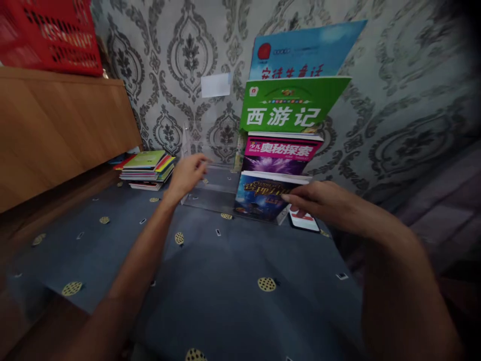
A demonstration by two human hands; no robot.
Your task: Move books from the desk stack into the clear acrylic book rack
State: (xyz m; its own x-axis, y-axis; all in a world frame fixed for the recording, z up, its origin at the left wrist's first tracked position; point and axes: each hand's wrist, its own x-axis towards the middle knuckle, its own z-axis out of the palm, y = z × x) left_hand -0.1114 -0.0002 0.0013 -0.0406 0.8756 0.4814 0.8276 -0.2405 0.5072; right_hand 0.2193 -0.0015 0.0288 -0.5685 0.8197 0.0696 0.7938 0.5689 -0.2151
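Observation:
Books stand in tiers in a clear rack (208,193): a blue book (300,47) at the back, then a green one (287,103), a pink and purple one (280,153), and a dark blue one (257,198) in front. My right hand (310,198) is at the right edge of the dark blue book, thumb and fingers close together; whether it grips the cover is unclear. Near the rack's left side is my left hand (190,173), its fingers loosely curled and partly blurred, with no object visible in it.
A stack of books (146,168) lies left of the rack. A phone (305,222) lies under my right hand. At the upper left, a red basket (56,37) sits on a wooden cabinet (63,130). Patterned cloth (218,281) covers the table; a patterned wall rises behind.

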